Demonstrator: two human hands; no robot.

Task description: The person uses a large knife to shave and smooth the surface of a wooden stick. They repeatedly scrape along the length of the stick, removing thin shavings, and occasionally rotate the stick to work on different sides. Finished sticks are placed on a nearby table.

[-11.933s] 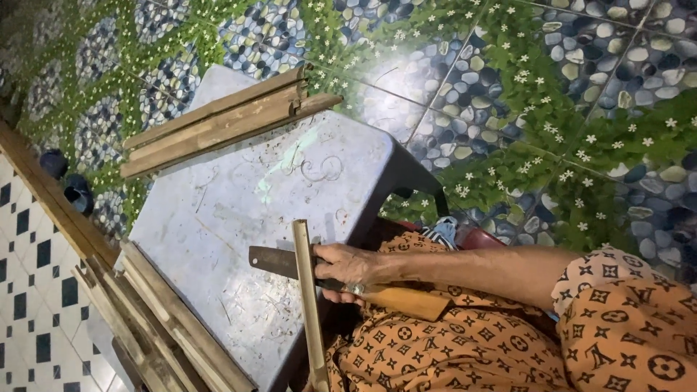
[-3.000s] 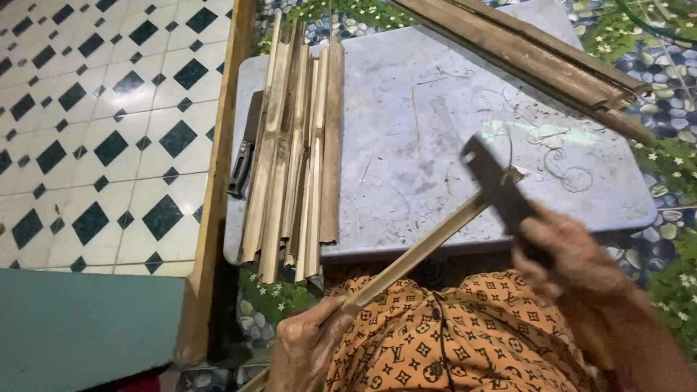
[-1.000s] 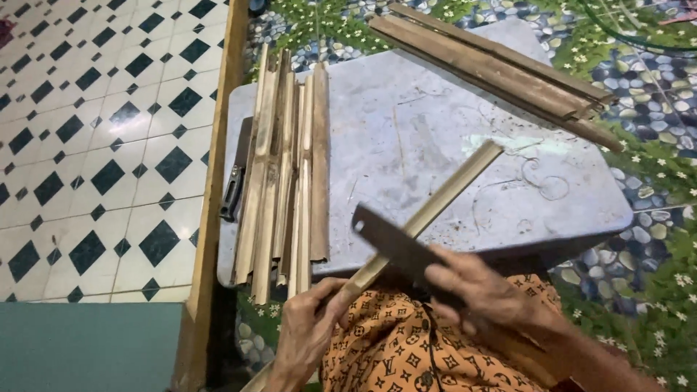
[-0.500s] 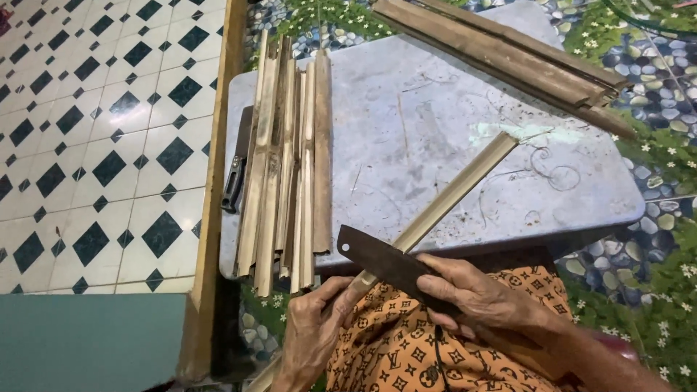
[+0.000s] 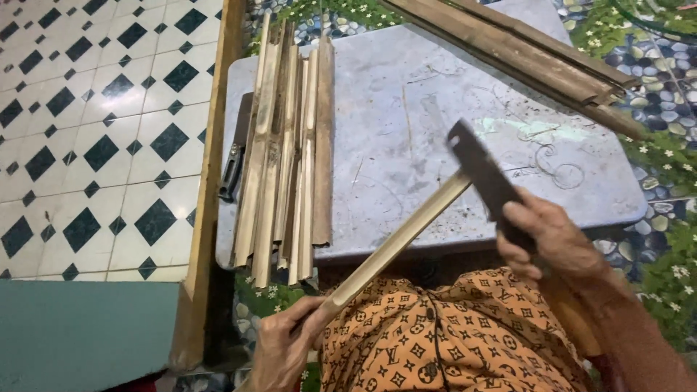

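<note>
Holding the bamboo strip (image 5: 396, 243) clenched in my left hand (image 5: 284, 347), my right hand (image 5: 553, 236) grasps the cleaver (image 5: 485, 174) at two o'clock; strike centred, along the grain.

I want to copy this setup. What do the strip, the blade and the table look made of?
Strip: likely split bamboo, pale, fibrous, unfinished. Blade: dark, dull metal, probably steel. Table: grey, scratched, seemingly plastic, though the look leaves it open.

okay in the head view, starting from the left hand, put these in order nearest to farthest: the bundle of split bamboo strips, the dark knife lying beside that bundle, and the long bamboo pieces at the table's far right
From the left hand:
1. Bundle of split bamboo strips, just above it on the table's left.
2. Dark knife, at the bundle's left edge.
3. Long bamboo pieces, across the table, top right.
</note>
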